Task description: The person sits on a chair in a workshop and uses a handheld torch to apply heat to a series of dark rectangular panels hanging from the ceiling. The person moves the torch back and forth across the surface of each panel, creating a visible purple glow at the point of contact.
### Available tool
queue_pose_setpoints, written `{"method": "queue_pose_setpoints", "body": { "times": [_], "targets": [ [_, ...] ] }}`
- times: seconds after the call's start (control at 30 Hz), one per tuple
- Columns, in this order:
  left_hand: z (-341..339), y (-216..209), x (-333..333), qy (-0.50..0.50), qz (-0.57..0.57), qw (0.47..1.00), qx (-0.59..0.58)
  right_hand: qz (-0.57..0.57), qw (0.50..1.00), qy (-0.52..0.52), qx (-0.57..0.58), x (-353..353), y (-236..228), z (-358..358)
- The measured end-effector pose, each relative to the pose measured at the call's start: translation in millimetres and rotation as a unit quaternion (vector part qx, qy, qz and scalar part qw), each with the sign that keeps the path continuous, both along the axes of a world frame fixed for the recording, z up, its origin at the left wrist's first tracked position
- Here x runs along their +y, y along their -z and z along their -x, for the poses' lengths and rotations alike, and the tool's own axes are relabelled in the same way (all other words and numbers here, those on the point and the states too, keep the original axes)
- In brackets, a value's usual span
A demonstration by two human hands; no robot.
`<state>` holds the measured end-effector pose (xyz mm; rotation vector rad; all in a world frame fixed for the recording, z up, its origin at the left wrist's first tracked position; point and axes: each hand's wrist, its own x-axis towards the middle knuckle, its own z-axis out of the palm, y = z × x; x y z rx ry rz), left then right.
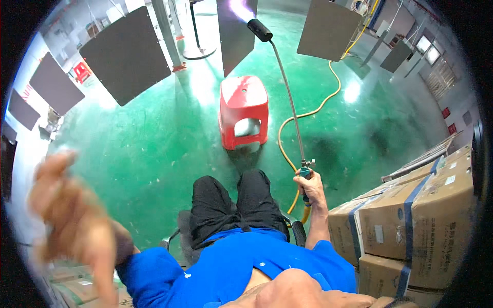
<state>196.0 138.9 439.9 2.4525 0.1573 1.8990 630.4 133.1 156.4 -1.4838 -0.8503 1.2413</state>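
Note:
My right hand [311, 186] is wrapped round the green handle of a long gas torch [289, 92], beside my right knee. Its thin metal tube runs up and away to a black burner nozzle [260, 30]. A pale violet flame [241, 9] leaves the nozzle in front of a hanging dark grey panel [233, 43]; I cannot tell whether it touches the panel. From the handle's lower end comes a yellow hose [307, 211]. Raised close to the camera at the left, my left hand [77, 215] is blurred, with fingers apart and nothing seen in it.
A red plastic stool [244, 113] stands ahead of my knees. More dark panels hang at the left [126, 56] and right [328, 31]. The yellow hose loops over the green floor [169, 149]. Stacked cardboard boxes [382, 226] line my right side. I sit on a chair [298, 233].

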Motion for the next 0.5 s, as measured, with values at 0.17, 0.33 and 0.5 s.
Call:
{"method": "queue_pose_setpoints", "body": {
  "times": [0.17, 0.33, 0.5],
  "targets": [
    [42.5, 159.9, 39.7, -0.221, 0.438, 0.862, 0.127, -0.004, 1.000, -0.030, -0.001, 9.5, -0.9, 3.6],
    [110.6, 335.8, -64.3, -0.329, 0.659, 0.659, 0.154, 0.049, 0.997, -0.061, -0.007, -8.0, 15.1, -3.7],
    [94.7, 322.1, -155.4, -0.418, 0.656, 0.579, 0.246, 0.097, 0.993, -0.072, 0.015, -16.5, 37.6, -1.2]
  ]
}}
